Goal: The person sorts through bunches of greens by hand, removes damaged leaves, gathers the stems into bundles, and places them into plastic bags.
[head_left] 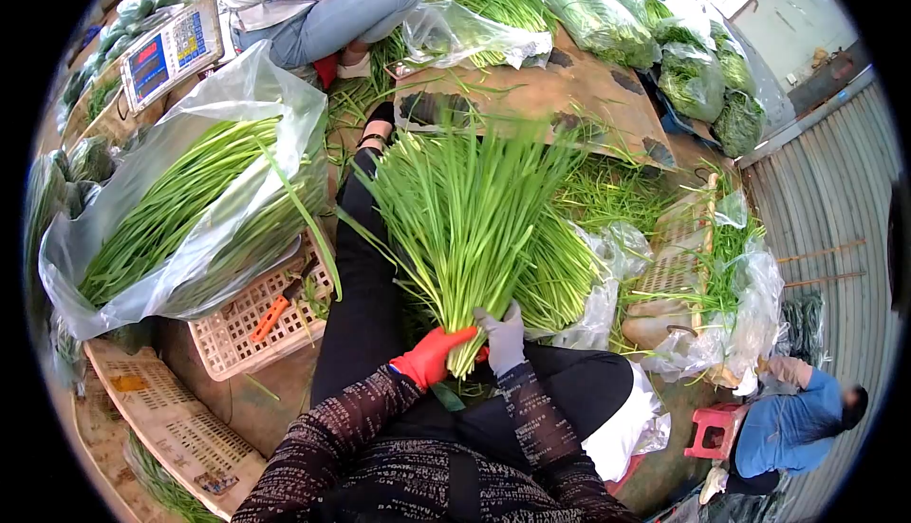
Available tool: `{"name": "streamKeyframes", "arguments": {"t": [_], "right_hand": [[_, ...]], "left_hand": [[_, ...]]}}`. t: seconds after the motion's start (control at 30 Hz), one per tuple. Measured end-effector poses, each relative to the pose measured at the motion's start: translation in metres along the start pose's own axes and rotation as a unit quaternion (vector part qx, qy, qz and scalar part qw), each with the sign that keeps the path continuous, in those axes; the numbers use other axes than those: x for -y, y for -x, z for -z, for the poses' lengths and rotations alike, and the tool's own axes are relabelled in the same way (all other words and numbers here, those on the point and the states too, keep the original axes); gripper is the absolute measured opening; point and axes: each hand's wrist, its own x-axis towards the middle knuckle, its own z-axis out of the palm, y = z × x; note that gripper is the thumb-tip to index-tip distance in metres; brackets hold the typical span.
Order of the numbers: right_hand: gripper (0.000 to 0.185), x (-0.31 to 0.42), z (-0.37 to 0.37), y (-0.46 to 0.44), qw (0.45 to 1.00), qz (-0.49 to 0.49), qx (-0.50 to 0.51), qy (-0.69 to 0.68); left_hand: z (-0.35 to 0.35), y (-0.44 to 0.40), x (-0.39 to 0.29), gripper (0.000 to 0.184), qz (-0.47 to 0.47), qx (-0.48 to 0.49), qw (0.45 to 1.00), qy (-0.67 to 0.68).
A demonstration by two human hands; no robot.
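Note:
A large fanned bunch of garlic chives (455, 229) stands over my lap, its pale stem ends down and its green leaves spread away from me. My left hand (432, 357), in a red glove, is closed around the stems near their lower end. On the other side my right hand (503, 336), in a grey glove, is closed against the same stems. Behind it to the right lies another pile of chives (560, 276) on clear plastic. To my left, a big clear plastic bag (71, 276) holds more long chives.
An orange-handled knife (270, 319) lies on an upturned white plastic crate (213, 352) at left. A digital scale (171, 53) stands beyond. A person (304, 10) sits ahead, another (788, 428) on the right by a pink stool (707, 433). Filled bags (603, 20) line the back.

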Motion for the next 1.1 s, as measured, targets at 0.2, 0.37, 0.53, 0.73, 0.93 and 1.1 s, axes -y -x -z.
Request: {"name": "streamKeyframes", "arguments": {"t": [0.2, 0.37, 0.53, 0.73, 0.93, 1.1], "right_hand": [[0.029, -0.036, 0.039, -0.003, 0.93, 0.098, 0.073, 0.348], [0.032, -0.017, 0.014, -0.001, 0.954, -0.163, 0.002, -0.25], [0.056, -0.012, -0.018, 0.01, 0.998, -0.056, 0.004, -0.043], [0.046, -0.046, 0.005, 0.005, 0.983, -0.028, -0.137, -0.121], [0.026, -0.049, 0.023, 0.002, 0.956, -0.136, -0.067, -0.25], [0.033, -0.045, 0.019, 0.003, 0.899, -0.225, -0.008, -0.375]], "left_hand": [[0.022, -0.013, 0.007, 0.043, 0.072, -0.091, 0.971, 0.211], [0.009, -0.01, 0.002, 0.038, 0.068, -0.099, 0.964, 0.238], [-0.004, -0.003, 0.004, 0.032, -0.038, -0.157, 0.985, -0.056], [0.003, -0.013, 0.012, 0.035, -0.083, -0.206, 0.975, 0.002], [0.013, -0.016, 0.005, 0.03, 0.047, -0.154, 0.967, 0.2], [0.024, -0.02, 0.009, 0.037, 0.067, -0.087, 0.974, 0.196]]}}
